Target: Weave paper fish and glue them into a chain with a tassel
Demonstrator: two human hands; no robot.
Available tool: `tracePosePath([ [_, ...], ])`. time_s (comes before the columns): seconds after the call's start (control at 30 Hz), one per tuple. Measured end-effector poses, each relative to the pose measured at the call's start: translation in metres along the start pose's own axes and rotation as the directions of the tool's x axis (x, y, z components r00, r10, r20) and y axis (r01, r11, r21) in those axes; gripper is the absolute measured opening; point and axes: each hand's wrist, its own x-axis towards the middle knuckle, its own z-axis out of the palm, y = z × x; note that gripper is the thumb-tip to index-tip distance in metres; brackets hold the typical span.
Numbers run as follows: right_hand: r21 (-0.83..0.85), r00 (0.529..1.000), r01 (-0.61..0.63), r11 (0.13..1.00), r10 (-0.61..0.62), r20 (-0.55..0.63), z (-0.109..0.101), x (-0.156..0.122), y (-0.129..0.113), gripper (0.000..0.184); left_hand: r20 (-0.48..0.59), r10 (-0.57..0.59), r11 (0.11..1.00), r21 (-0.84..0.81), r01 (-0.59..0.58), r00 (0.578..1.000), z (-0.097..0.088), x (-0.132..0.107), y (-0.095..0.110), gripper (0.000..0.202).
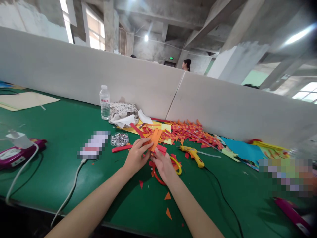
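Note:
Orange paper strips (156, 137) are held up between both hands, with a red paper strip (162, 149) crossing beneath them. My left hand (137, 155) grips the strips from the left, fingers bent around their edge. From below and to the right, my right hand (161, 163) pinches the lower end. Partly hidden under my right hand lie scissors with red and yellow handles (178, 168). A loose red strip (119, 149) lies left of my left hand. To the right of my right hand is a yellow hot glue gun (193, 154).
Woven red-and-orange paper pieces (190, 132) pile against the white partition (138, 82). A dish of googly eyes (119, 139), a water bottle (105, 103) and a patterned cloth (122, 111) stand left of them. A blurred phone (95, 145) trails a cable. Paper scraps dot the green table (128, 205).

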Motion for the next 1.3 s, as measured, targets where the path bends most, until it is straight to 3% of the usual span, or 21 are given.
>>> tracePosePath([
  [0.1,0.013,0.998,-0.016,1.0,0.016,-0.059,-0.003,0.005,-0.002,0.024,0.082,0.038,0.995,0.093,-0.046,0.996,0.0,0.0,0.004,0.038],
  [0.3,0.003,0.995,-0.037,0.999,0.037,-0.095,-0.007,0.009,-0.006,0.024,0.179,0.035,0.998,0.044,-0.044,0.983,-0.003,0.0,0.013,0.044],
  [0.4,0.03,0.994,-0.049,0.998,0.052,-0.1,-0.008,0.01,-0.007,0.025,0.108,-0.001,1.0,0.005,0.0,0.994,-0.005,0.001,0.013,0.048],
  [0.5,0.054,0.987,-0.07,0.996,0.077,-0.138,-0.009,0.012,-0.009,0.025,-0.077,-0.114,0.993,-0.024,0.113,0.99,-0.008,0.003,0.01,0.034],
  [0.57,0.074,0.982,-0.077,0.994,0.088,-0.166,-0.011,0.014,-0.011,0.025,-0.214,-0.243,0.97,-0.074,0.233,0.946,-0.009,0.005,0.005,0.023],
  [0.67,0.091,0.977,-0.059,0.994,0.076,-0.199,-0.014,0.017,-0.015,0.024,-0.329,-0.485,0.871,-0.269,0.412,0.81,-0.008,0.008,-0.002,0.003],
  [0.73,0.091,0.978,-0.039,0.995,0.057,-0.2,-0.015,0.017,-0.016,0.024,-0.263,-0.641,0.738,-0.467,0.486,0.721,-0.006,0.011,-0.005,0.024],
  [0.8,0.085,0.981,-0.03,0.996,0.046,-0.186,-0.015,0.017,-0.017,0.024,-0.071,-0.725,0.557,-0.645,0.523,0.685,-0.003,0.013,-0.006,0.04],
  [0.9,0.039,0.99,-0.041,0.998,0.046,-0.135,-0.014,0.015,-0.016,0.025,0.272,-0.678,0.302,-0.743,0.597,0.682,0.002,0.012,-0.003,0.05],
  [0.97,-0.015,0.993,-0.061,0.998,0.059,-0.106,-0.013,0.014,-0.014,0.026,0.414,-0.633,0.206,-0.725,0.658,0.654,0.005,0.01,-0.001,0.051],
  [1.1,-0.155,0.991,-0.091,0.984,0.074,-0.11,-0.014,0.014,-0.009,0.028,0.5,-0.612,0.165,-0.677,0.717,0.613,0.01,0.003,-0.002,0.038],
  [1.3,-0.311,0.999,0.016,0.95,-0.028,-0.036,-0.016,0.015,-0.001,0.026,0.548,-0.549,0.136,-0.687,0.714,0.632,0.013,0.0,-0.007,0.038],
])
